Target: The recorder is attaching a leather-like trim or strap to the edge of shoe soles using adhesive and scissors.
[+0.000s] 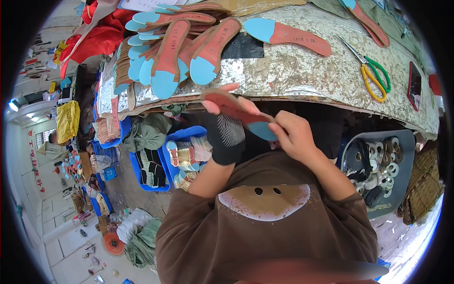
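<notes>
A shoe insole (232,107), red-brown with a light blue toe end, is held tilted in front of my chest, just off the bench's near edge. My left hand (228,135), in a black glove with bare fingertips and pale grip lines, is closed round its red part. The fingers and thumb of my bare right hand (295,136) pinch the insole at its blue end. Beyond my hands, similar insoles lie in an overlapping heap (171,49) on the bench. One single insole (288,37) rests apart, to the right of the heap.
Scissors (371,75) with green and yellow handles lie on the worn workbench (302,78), near a phone (414,86). Below right is a grey bin (399,189) with several tape rolls. Blue crates (165,177) of insoles stand at lower left. Red cloth (97,38) hangs at far left.
</notes>
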A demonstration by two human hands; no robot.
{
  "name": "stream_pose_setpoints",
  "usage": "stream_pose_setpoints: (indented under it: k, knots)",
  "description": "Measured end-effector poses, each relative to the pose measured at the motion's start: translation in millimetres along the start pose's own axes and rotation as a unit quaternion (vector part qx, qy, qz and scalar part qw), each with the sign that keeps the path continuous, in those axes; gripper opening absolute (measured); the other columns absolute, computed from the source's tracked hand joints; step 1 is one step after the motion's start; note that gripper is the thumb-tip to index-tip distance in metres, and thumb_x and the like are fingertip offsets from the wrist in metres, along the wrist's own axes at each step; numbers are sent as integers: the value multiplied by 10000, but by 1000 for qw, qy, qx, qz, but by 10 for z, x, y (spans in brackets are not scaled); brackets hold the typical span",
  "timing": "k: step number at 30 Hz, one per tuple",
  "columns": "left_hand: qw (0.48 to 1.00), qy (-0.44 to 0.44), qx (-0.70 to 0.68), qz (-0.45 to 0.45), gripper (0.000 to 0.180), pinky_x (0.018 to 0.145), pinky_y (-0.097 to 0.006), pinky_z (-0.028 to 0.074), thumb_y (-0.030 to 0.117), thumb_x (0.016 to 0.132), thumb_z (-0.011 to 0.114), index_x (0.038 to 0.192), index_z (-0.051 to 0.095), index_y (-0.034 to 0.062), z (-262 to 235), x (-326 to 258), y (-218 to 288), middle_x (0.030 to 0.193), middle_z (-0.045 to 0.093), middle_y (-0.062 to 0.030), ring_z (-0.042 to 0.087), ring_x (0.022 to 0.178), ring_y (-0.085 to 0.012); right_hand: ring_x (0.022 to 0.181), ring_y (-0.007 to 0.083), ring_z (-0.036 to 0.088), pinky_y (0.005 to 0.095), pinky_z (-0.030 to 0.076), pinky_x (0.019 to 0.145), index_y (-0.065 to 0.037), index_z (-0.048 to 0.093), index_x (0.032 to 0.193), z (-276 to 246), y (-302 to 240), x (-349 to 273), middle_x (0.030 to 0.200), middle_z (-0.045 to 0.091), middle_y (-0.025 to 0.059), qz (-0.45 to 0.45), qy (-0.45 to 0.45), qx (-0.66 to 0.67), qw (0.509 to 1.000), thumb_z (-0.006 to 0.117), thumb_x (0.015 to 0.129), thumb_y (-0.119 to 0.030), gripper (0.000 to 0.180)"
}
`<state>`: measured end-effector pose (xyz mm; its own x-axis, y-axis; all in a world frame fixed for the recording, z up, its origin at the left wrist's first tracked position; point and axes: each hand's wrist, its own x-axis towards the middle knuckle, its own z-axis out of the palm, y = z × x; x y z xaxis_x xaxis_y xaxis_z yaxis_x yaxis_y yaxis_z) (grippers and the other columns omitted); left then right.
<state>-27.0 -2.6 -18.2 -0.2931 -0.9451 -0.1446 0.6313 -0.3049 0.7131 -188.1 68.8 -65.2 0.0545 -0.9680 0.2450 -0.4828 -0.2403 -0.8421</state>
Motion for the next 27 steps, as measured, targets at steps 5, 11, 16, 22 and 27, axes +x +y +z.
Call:
stream_pose_setpoints:
  k: [5, 11, 16, 22, 27]
  knots:
    - [622, -39, 679, 387, 350, 645, -331, 510, 358, 912, 643, 1022, 690, 30, -58, 875, 497, 757, 688, -110, 673, 688, -236, 711, 327, 619, 394, 481, 614, -91, 639, 878, -385, 123, 373, 773, 606, 112, -2, 80, -96, 992, 671, 868, -252, 164]
    - [295, -171, 751, 566, 324, 712, -340, 502, 215, 876, 685, 1110, 644, -5, 450, 1226, 847, 842, 656, -103, 638, 774, -254, 960, 299, 621, 391, 493, 824, -62, 680, 950, -1067, 586, 978, 1044, 656, 98, -142, 188, -389, 891, 680, 871, -234, 189]
    - [705, -387, 559, 204, 219, 730, -382, 489, 227, 821, 734, 958, 684, 64, 211, 326, 81, 920, 668, -102, 625, 839, -304, 1019, 356, 593, 420, 483, 869, -32, 630, 1110, -1167, 454, 914, 1063, 639, 172, -94, 64, -311, 944, 654, 830, -85, 286]
    - [657, -444, 606, 66, 192, 770, -397, 481, 207, 811, 708, 902, 674, 41, -574, -140, -1225, 942, 670, -115, 622, 873, -330, 1113, 359, 574, 430, 465, 937, -70, 628, 1192, -1059, 434, 464, 1230, 584, 208, -112, 29, -308, 944, 677, 852, -147, 352]
    - [634, -456, 615, 106, 172, 726, -436, 482, 216, 767, 724, 821, 646, 71, -623, -159, -1531, 866, 650, -113, 617, 851, -306, 845, 291, 621, 367, 507, 710, -58, 672, 930, -836, 35, 240, 912, 639, 87, -106, -20, -178, 978, 701, 847, -234, 197]
